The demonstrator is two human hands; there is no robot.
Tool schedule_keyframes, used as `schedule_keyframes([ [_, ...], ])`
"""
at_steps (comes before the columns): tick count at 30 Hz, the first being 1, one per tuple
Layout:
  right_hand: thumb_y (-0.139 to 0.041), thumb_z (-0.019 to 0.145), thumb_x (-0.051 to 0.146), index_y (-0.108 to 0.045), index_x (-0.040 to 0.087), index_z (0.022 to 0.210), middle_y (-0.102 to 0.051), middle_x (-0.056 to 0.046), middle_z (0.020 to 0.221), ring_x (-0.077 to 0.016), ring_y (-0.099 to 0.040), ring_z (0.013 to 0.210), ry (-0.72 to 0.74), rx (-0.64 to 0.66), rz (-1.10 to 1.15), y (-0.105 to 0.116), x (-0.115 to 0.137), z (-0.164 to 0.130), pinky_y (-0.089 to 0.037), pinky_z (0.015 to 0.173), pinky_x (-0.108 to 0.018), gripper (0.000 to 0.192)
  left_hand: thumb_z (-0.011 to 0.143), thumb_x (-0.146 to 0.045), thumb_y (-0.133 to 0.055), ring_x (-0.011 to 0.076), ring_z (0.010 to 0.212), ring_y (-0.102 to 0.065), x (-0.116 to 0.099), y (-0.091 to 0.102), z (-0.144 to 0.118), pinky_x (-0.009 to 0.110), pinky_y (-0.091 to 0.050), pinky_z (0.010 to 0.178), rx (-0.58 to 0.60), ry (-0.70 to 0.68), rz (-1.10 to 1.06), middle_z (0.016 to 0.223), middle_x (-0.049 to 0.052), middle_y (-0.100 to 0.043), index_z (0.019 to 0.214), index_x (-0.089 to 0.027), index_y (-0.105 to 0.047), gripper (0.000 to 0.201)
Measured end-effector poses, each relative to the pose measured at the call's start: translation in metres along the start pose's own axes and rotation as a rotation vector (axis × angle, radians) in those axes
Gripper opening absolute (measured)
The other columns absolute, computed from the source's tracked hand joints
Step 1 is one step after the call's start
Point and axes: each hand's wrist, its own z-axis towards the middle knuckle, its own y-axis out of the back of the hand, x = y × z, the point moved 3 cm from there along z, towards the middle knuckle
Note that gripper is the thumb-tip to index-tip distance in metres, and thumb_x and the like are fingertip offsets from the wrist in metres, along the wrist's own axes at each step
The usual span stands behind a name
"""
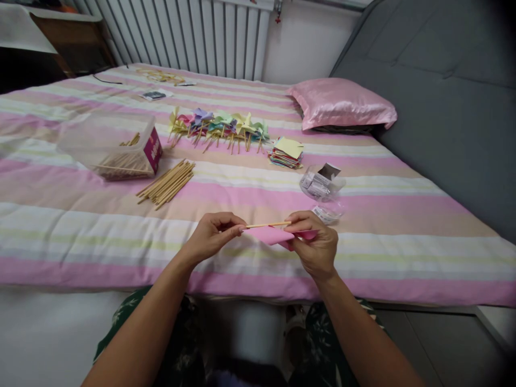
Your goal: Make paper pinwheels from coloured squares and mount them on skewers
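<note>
At lower centre of the frame, above the bed (258, 188), the left hand (212, 236) pinches the thin, stiff, light stick (268, 224) by its end while the right hand (316, 244) grips the soft, crease-prone pink paper (272, 235) at its fold.

On the striped bed (60, 226), the clear plastic box (108, 145) sits left of the loose wooden sticks (166, 184); paper pinwheels (220, 128) lie behind them.

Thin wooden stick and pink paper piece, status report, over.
Left hand pinching thin wooden stick at one end. Right hand gripping the other end together with pink folded paper piece. Nothing between hands; clear plastic packets lie beyond.
</note>
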Motion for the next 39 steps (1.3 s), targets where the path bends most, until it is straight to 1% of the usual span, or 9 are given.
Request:
schedule_keyframes([
  [8,-0.073,0.066,0.017,-0.069,0.023,0.069,-0.063,-0.002,0.079,-0.0164,-0.061,0.076,0.015,0.012,0.007,-0.0002,0.0014,0.0004,-0.051,0.068,-0.03,0.009,0.076,-0.034,-0.064,0.0138,0.063,-0.057,0.0011,0.0004,0.0004,0.023,-0.042,0.056,0.005,-0.001,0.022,0.069,0.007,-0.066,0.075,-0.011,-0.069,0.023],
  [23,-0.072,0.067,0.021,-0.068,0.023,0.068,-0.064,-0.003,0.078,-0.0177,-0.061,0.076,0.005,0.004,-0.029,0.0002,0.0002,-0.0002,-0.052,0.068,-0.032,0.005,0.076,-0.035,-0.062,0.0143,0.063,-0.057,-0.0002,0.0001,0.0004,0.024,-0.044,0.057,0.007,-0.01,0.035,0.069,0.007,-0.066,0.075,-0.012,-0.069,0.024],
  [30,-0.071,0.067,0.015,-0.068,0.023,0.07,-0.063,-0.002,0.079,-0.0169,-0.061,0.076,0.005,0.013,0.015,-0.0006,0.0003,-0.0008,-0.051,0.069,-0.031,0.009,0.076,-0.034,-0.063,0.0138,0.064,-0.057,-0.001,-0.0009,0.001,0.023,-0.043,0.057,0.01,0.003,0.027,0.069,0.007,-0.066,0.076,-0.012,-0.069,0.023],
  [39,-0.071,0.067,0.02,-0.067,0.023,0.069,-0.064,-0.003,0.078,-0.0176,-0.061,0.075,0.008,0.013,-0.02,-0.0007,0.0014,-0.0007,-0.051,0.067,-0.032,0.005,0.074,-0.037,-0.064,0.0141,0.063,-0.056,-0.0028,-0.0017,0.0011,0.023,-0.043,0.056,0.004,0.008,0.019,0.068,0.007,-0.066,0.075,-0.012,-0.069,0.026],
])
